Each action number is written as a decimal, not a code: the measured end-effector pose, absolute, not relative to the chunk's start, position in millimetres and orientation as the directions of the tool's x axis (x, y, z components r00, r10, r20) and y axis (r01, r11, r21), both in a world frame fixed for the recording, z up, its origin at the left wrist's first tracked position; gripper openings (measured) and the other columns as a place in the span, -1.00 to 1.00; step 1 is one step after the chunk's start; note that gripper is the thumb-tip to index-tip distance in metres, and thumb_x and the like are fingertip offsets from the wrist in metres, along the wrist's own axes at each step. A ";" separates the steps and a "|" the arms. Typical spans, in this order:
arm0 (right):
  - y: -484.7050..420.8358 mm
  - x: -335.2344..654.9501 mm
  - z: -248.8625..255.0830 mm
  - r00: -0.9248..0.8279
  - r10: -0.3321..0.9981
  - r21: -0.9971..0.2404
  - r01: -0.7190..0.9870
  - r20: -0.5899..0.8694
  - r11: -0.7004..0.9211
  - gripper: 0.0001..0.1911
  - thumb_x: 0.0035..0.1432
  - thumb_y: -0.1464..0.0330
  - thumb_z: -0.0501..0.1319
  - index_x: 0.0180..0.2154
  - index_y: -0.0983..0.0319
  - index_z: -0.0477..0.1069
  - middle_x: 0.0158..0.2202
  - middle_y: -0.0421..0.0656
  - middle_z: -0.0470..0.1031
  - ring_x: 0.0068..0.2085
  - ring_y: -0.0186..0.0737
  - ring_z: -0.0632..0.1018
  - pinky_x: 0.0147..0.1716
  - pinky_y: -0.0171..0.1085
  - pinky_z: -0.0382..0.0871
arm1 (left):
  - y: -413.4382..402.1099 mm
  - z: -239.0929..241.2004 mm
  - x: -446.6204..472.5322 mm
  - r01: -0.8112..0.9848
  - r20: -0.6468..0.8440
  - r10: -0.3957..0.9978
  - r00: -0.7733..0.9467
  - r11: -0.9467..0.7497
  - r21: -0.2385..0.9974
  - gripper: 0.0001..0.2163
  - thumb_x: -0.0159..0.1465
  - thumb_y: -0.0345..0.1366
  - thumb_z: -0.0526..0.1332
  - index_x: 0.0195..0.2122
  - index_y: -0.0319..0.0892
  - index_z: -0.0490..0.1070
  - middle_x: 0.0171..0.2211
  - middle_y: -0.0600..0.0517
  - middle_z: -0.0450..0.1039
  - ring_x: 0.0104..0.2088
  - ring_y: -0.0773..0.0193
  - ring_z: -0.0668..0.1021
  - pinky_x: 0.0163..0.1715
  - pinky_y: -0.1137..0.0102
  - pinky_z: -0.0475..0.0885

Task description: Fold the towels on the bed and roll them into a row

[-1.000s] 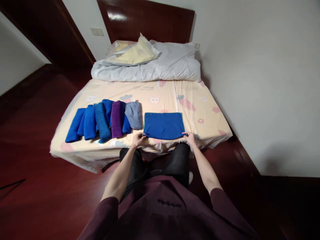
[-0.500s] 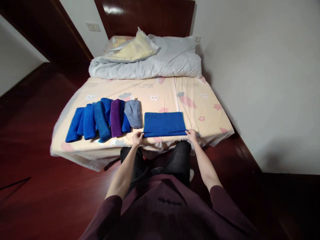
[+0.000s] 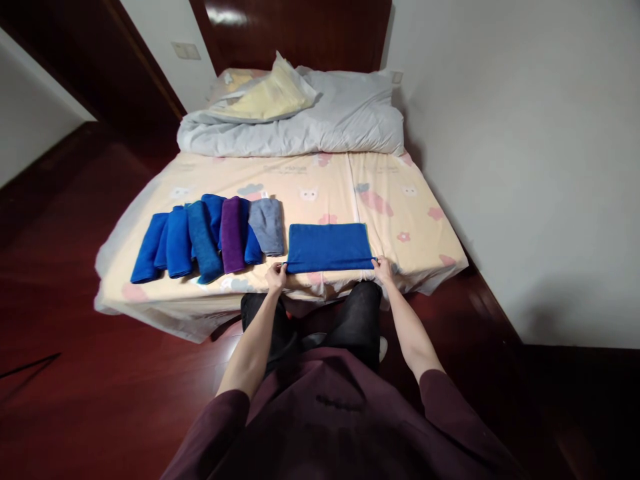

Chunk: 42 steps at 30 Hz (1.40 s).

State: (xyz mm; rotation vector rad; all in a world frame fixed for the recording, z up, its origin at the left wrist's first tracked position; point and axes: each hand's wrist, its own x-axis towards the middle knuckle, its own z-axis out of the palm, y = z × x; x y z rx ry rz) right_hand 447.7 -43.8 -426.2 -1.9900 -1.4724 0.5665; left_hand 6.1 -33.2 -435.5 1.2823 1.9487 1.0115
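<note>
A blue towel [image 3: 328, 243] lies spread as a rectangle near the front edge of the bed, with a narrow fold along its near side. My left hand [image 3: 277, 276] pinches the near left corner of that fold. At the near right corner, my right hand [image 3: 383, 269] has the fold's other end between its fingers. Just left of the towel sits a rolled grey towel [image 3: 267, 227]. Beyond it lie a rolled purple towel [image 3: 233, 235], a teal towel [image 3: 204, 243] and several rolled blue towels [image 3: 150, 250], side by side and partly overlapping.
The bed's patterned sheet [image 3: 400, 227] drapes over the front edge, close to my knees. A pale quilt [image 3: 345, 120] is bunched at the far end, with a yellow cloth [image 3: 273, 97] on top, before the dark headboard [image 3: 295, 33]. A white wall [image 3: 525, 167] stands to the right.
Both hands keep their pinch on the towel's near corners, almost unmoved. The near fold looks slightly lifted or tightened; the rolled towels stay where they were.
</note>
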 end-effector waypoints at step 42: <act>-62.9 425.9 -381.0 -0.156 0.985 -0.111 0.983 -0.076 0.147 -0.44 0.30 0.54 0.06 0.30 0.28 0.38 0.35 0.00 0.39 0.31 -0.06 0.44 0.33 -0.10 0.24 | -39.5 -430.8 16.9 0.882 0.057 0.910 0.411 -0.412 0.228 -0.43 0.25 -0.48 0.13 0.33 -0.37 0.32 0.36 -0.36 0.27 0.34 -0.16 0.39 0.28 0.03 0.32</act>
